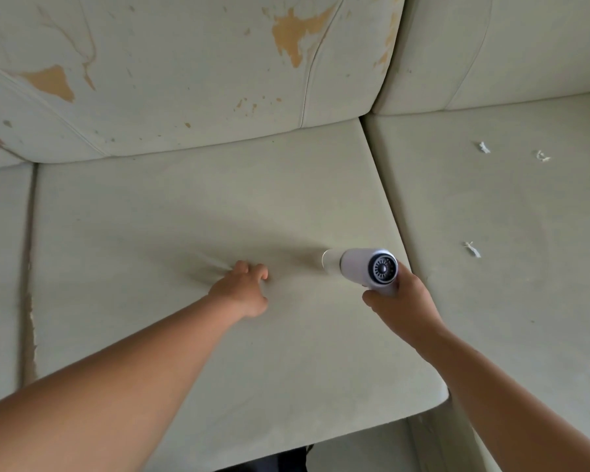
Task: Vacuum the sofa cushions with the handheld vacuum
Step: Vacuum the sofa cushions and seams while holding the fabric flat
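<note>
A white handheld vacuum (361, 267) with a round grey rear vent lies low over the middle seat cushion (191, 206), its nozzle pointing left. My right hand (401, 304) is shut on its handle. My left hand (244, 289) presses down on the same cushion left of the nozzle, fingers curled into the fabric, which creases around them. Three small white paper scraps lie on the right seat cushion (511, 206): one (483, 147), one (542, 156) and one (472, 249).
The back cushions (184, 80) are worn, with tan peeled patches. A left seat cushion (0, 267) shows a frayed seam along the gap. The sofa's front edge runs along the bottom, with dark floor below it (286, 461).
</note>
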